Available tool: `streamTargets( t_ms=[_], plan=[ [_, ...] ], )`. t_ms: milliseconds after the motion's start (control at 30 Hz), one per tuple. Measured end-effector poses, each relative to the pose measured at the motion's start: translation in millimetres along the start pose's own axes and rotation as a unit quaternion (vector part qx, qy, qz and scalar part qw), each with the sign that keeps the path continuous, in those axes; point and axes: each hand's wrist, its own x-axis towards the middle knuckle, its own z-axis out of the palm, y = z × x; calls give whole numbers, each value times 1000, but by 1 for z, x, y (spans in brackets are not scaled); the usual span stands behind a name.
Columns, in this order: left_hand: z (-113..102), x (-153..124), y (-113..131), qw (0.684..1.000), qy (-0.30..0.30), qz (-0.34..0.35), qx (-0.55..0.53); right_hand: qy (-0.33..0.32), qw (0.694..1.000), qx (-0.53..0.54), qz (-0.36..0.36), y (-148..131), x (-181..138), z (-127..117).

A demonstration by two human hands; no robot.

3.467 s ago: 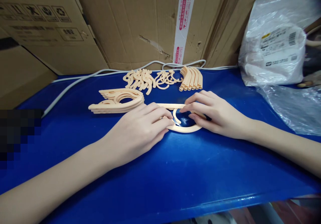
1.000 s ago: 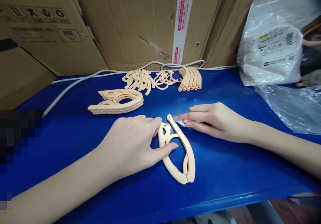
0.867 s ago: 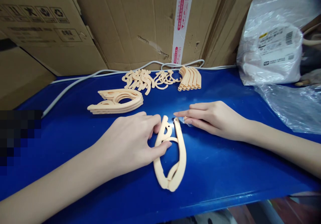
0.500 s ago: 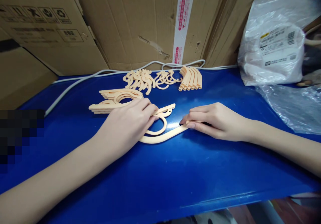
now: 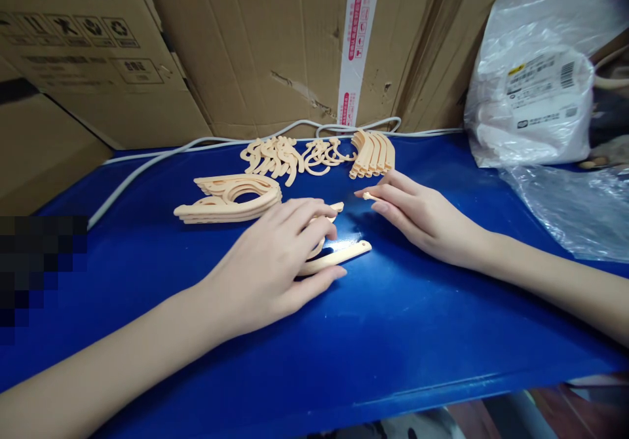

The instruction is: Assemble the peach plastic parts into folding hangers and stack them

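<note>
On the blue table lies a cream plastic hanger part (image 5: 351, 253) with a curved arm and a hole near its right tip. My left hand (image 5: 280, 262) is laid over it, thumb along the near edge and fingers bent across the far side, hiding most of it. Right of and beyond that tip, my right hand (image 5: 417, 213) pinches a small, thin cream plastic piece (image 5: 368, 196); only its knobbed end shows. Just beyond my left hand sits a stack of cream hanger pieces (image 5: 221, 211) with round cutouts.
Along the back lie a pile of wavy cream pieces (image 5: 275, 157), several cream hooks (image 5: 322, 157) and a row of curved cream arms (image 5: 373, 154). Behind them run a white cable (image 5: 196, 141) and cardboard boxes (image 5: 275, 46). A plastic-wrapped package (image 5: 531, 105) stands at the right.
My right hand has left the tip of the curved arm and moved away from me, with the small piece in its fingers. My left hand has shifted right and nearer, across the curved arm.
</note>
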Motion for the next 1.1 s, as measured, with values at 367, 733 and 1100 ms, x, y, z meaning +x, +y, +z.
streamTargets(
  t_ms=[367, 733, 1100],
  plan=[
    [10, -2, -4, 993, -58, -34, -101, -45, 994, 30, 92, -9, 1, -6],
    [9, 0, -6, 989, -45, -63, -126, -102, 991, 61, 67, -15, -1, -4],
    [17, 1, -9, 992, -36, -49, -114, -126, 989, 64, 53, -12, 0, -4]
  ],
)
